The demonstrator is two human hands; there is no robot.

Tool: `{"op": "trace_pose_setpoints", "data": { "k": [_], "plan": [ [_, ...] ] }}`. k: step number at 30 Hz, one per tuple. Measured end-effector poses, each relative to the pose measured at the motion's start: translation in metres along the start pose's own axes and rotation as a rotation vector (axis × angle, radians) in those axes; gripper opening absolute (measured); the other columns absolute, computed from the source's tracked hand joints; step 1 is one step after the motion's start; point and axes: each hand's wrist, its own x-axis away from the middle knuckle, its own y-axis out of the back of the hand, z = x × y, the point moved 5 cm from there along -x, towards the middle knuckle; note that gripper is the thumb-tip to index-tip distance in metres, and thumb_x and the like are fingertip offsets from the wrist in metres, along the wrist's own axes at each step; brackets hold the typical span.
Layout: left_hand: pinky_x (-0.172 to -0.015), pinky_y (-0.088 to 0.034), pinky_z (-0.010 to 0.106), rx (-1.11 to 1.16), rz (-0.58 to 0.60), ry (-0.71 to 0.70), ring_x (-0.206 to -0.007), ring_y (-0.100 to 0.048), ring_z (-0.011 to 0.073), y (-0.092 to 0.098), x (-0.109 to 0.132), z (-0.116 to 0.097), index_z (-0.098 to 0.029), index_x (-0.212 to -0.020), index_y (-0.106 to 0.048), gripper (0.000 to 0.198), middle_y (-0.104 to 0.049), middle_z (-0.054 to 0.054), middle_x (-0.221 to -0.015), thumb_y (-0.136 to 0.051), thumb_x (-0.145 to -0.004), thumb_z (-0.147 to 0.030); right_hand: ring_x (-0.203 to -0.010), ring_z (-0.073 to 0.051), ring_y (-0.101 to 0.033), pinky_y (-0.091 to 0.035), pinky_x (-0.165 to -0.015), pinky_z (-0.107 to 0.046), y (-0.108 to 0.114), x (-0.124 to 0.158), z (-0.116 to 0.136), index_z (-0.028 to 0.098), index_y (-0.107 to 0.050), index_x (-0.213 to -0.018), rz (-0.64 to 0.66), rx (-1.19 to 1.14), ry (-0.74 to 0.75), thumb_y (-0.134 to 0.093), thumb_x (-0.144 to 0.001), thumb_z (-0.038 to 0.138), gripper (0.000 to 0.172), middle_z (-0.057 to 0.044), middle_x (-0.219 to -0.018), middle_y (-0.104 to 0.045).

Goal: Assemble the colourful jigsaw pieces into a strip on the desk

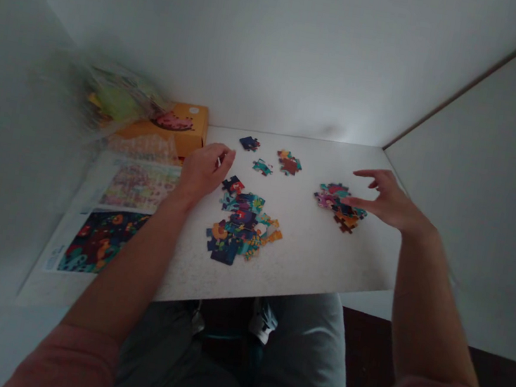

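Left hand [203, 173] low over the white speckled counter [306, 258], near the upper left of a middle pile of blue, teal and orange cardboard jigsaw pieces [241, 226]. Its fingers [224, 158] curled inward and close together; a small piece between them or not, impossible to tell. Right hand [384, 202] raised at the right side of a smaller pile of pink, teal and orange jigsaw pieces [337, 206], with fingers [361, 173] spread wide and released, nothing grasped.

Farther up the counter, three small groups, well apart from each other: one dark blue jigsaw piece [249, 143], one teal jigsaw piece [262, 167], and a little orange and brown cluster of jigsaw pieces [289, 163]. On the left, just beside the left forearm, a glossy printed puzzle picture sheet [102, 242] lying flat and running over the counter edge. Behind this, a flat orange cardboard box [185, 129] and a blurred clear plastic bag [122, 97] on top of the box.

Open white counter between the middle pile and the right pile, and more along the near edge. Far edge and right side closed by smooth white walls [269, 48]. Below the near edge, grey trousers [307, 354] of the seated person.
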Motion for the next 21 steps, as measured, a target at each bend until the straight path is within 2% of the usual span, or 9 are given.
{"op": "trace_pose_setpoints", "data": {
  "k": [1, 3, 5, 6, 8, 10, 12, 16, 21],
  "plan": [
    [-0.069, -0.041, 0.035, -0.003, -0.006, -0.006, -0.075, -0.054, 0.0182, 0.001, 0.000, 0.000, -0.024, -0.091, -0.057, 0.033, -0.061, 0.005, -0.084, -0.031, -0.092, -0.044, -0.084, -0.022, -0.053, -0.048, -0.068, -0.038, 0.002, 0.004, -0.006, 0.031, -0.056, -0.111, -0.033, 0.011, -0.035, -0.076, -0.063, 0.049, 0.055, -0.008, -0.111, -0.050],
    [-0.067, -0.040, 0.035, -0.008, -0.021, -0.011, -0.074, -0.054, 0.0185, 0.003, 0.000, 0.000, -0.024, -0.090, -0.057, 0.035, -0.061, 0.005, -0.081, -0.030, -0.092, -0.045, -0.083, -0.022, -0.053, -0.048, -0.069, -0.038, -0.005, 0.003, 0.003, 0.030, -0.057, -0.109, -0.086, -0.021, -0.040, -0.068, -0.071, 0.049, 0.044, -0.008, -0.108, -0.054],
    [-0.066, -0.040, 0.035, -0.011, -0.025, -0.010, -0.072, -0.054, 0.0186, 0.004, 0.001, 0.000, -0.024, -0.089, -0.057, 0.036, -0.061, 0.005, -0.080, -0.029, -0.092, -0.045, -0.079, -0.021, -0.054, -0.048, -0.071, -0.038, -0.029, -0.008, 0.032, 0.030, -0.058, -0.105, -0.036, -0.067, 0.031, -0.062, -0.077, 0.050, 0.034, -0.006, -0.106, -0.055],
    [-0.066, -0.040, 0.035, -0.011, -0.021, -0.009, -0.072, -0.054, 0.0186, 0.005, 0.001, -0.001, -0.024, -0.089, -0.057, 0.036, -0.061, 0.005, -0.081, -0.028, -0.092, -0.045, -0.079, -0.020, -0.055, -0.048, -0.074, -0.039, -0.044, -0.015, 0.050, 0.032, -0.058, -0.105, 0.026, -0.075, 0.073, -0.060, -0.079, 0.051, 0.033, -0.006, -0.106, -0.055],
    [-0.067, -0.041, 0.035, -0.012, -0.009, -0.010, -0.072, -0.054, 0.0187, 0.006, 0.001, -0.001, -0.025, -0.089, -0.057, 0.037, -0.061, 0.005, -0.081, -0.027, -0.092, -0.046, -0.079, -0.021, -0.057, -0.045, -0.080, -0.043, -0.073, -0.032, 0.085, 0.033, -0.060, -0.104, 0.072, -0.048, 0.119, -0.058, -0.078, 0.055, 0.034, -0.006, -0.107, -0.055],
    [-0.069, -0.041, 0.035, -0.010, 0.006, -0.014, -0.073, -0.055, 0.0189, 0.006, 0.002, -0.002, -0.025, -0.090, -0.057, 0.038, -0.061, 0.005, -0.082, -0.026, -0.092, -0.047, -0.090, -0.026, -0.056, -0.040, -0.087, -0.050, -0.096, -0.048, 0.110, 0.034, -0.060, -0.105, 0.082, 0.018, 0.142, -0.060, -0.074, 0.060, 0.041, -0.007, -0.108, -0.055],
    [-0.070, -0.041, 0.035, -0.011, 0.014, -0.014, -0.075, -0.055, 0.0190, 0.007, 0.002, -0.002, -0.025, -0.091, -0.057, 0.039, -0.061, 0.005, -0.084, -0.025, -0.092, -0.047, -0.102, -0.030, -0.053, -0.036, -0.089, -0.052, -0.111, -0.060, 0.125, 0.035, -0.061, -0.105, 0.085, 0.069, 0.155, -0.059, -0.072, 0.064, 0.044, -0.007, -0.112, -0.054],
    [-0.071, -0.041, 0.035, -0.016, 0.013, -0.015, -0.077, -0.056, 0.0191, 0.007, 0.003, -0.001, -0.024, -0.092, -0.057, 0.040, -0.062, 0.005, -0.086, -0.024, -0.092, -0.046, -0.112, -0.031, -0.048, -0.034, -0.088, -0.052, -0.123, -0.069, 0.130, 0.035, -0.065, -0.094, 0.123, 0.101, 0.166, -0.053, -0.075, 0.066, 0.038, -0.006, -0.118, -0.053],
    [-0.071, -0.041, 0.035, -0.002, 0.012, -0.031, -0.077, -0.056, 0.0196, 0.008, 0.004, -0.003, -0.025, -0.091, -0.057, 0.040, -0.062, 0.006, -0.087, -0.024, -0.092, -0.047, -0.102, -0.030, -0.053, -0.032, -0.089, -0.052, -0.111, -0.059, 0.126, 0.032, -0.064, -0.093, 0.082, 0.110, 0.181, -0.060, -0.072, 0.060, 0.034, -0.006, -0.113, -0.057]
  ]
}}
